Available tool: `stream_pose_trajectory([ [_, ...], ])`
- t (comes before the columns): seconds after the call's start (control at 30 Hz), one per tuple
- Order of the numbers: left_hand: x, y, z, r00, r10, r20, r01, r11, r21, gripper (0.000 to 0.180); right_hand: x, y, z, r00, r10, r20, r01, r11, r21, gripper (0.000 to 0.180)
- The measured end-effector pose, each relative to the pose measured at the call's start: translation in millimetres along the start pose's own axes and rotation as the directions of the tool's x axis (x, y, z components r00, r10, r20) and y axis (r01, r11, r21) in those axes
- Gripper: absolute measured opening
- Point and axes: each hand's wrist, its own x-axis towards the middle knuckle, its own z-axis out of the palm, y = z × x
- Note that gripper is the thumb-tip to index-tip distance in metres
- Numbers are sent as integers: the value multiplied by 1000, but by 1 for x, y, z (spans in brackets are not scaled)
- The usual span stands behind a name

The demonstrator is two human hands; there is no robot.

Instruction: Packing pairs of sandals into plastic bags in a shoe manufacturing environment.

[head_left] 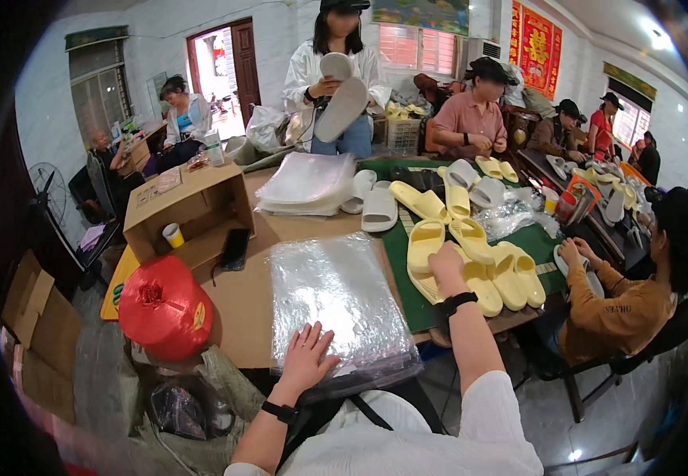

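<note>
Head view: left hand (309, 353) lies flat, fingers spread, on clear plastic bags (332, 285), seemingly steadying slick film; right hand (447, 266) at yellow slippers (425, 238), fingers partly hidden, cannot tell if grasping; slippers surround those fingers, probably clustered for reach; gold-lettered red banner (540, 51) far beyond.

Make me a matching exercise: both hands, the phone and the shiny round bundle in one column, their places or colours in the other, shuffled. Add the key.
Things
1. Left hand
2. Right hand
3. Phone
4. Shiny round bundle

Places and colours
A. Red, to the left of the clear plastic bags
B. At the yellow slippers
C. Black, lying beside the open cardboard box
D. Fingers spread on the clear plastic bags

Right pairs: 1-D, 2-B, 3-C, 4-A
</note>
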Motion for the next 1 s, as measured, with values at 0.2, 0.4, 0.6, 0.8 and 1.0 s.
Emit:
stream_pose_trajectory([
  [0.2, -4, -4, 3, 1000, -12, -22, 12, 1000, 1, 59, 6, 17, -29, 954, -18, 299, -194, 723, 663, 29],
  [0.4, -4, -4, 2, 999, -5, -37, 5, 1000, -12, 59, -35, -1, -67, 992, -126, -31, 58, 213, 975, 38],
  [0.6, -3, -4, 1, 1000, -27, -5, 27, 999, -29, 57, -125, -64, -92, 937, -346, -55, 88, 81, 993, 42],
  [0.8, -1, 1, -1, 999, -18, -41, 17, 999, -28, 59, -178, -85, -32, 782, -615, 98, 204, 403, 892, 37],
  [1.0, -3, -2, -1, 1000, 2, -11, -2, 1000, -10, 61, -176, -71, 9, 597, -773, 215, 346, 490, 800, 31],
])
